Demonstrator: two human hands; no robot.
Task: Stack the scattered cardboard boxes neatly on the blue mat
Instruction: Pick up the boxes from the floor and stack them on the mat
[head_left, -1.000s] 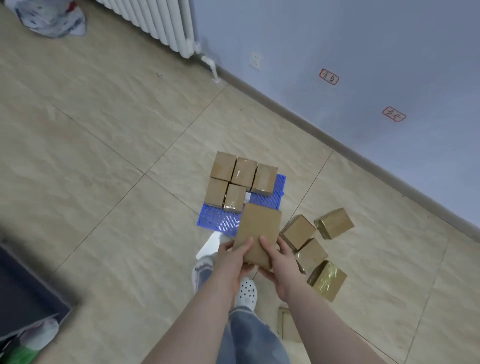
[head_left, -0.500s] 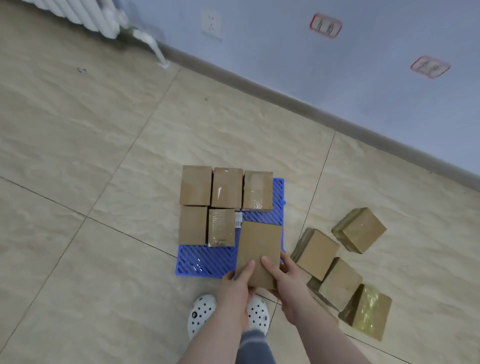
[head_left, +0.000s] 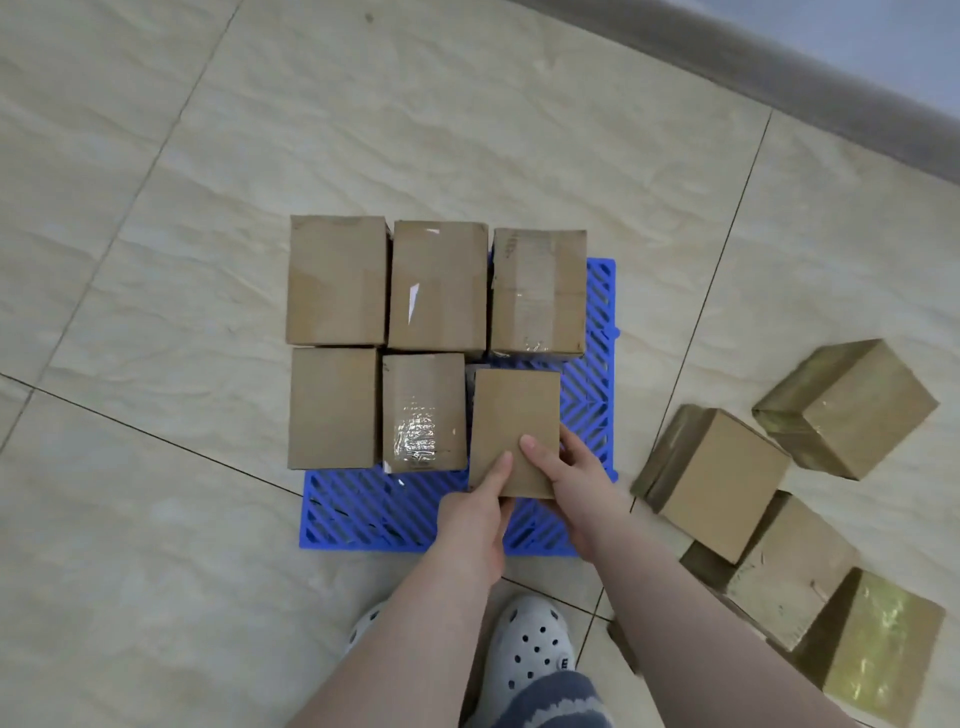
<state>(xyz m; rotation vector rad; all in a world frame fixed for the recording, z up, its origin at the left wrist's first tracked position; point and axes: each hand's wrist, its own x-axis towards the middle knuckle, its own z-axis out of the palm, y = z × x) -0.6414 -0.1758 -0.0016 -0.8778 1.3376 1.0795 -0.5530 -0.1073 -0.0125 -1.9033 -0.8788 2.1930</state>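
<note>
Boxes: five sit on the blue mat (head_left: 597, 415), both hands (head_left: 524, 488) pinching a sixth box (head_left: 511, 421) into place (four loose boxes (head_left: 727, 478) left on the floor).

White perforated clogs (head_left: 527, 644) stand on beige floor tiles (head_left: 156, 571) near a grey skirting board (head_left: 831, 88).

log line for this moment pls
both hands: left hand, right hand | holding: sixth box | over: blue mat
</note>
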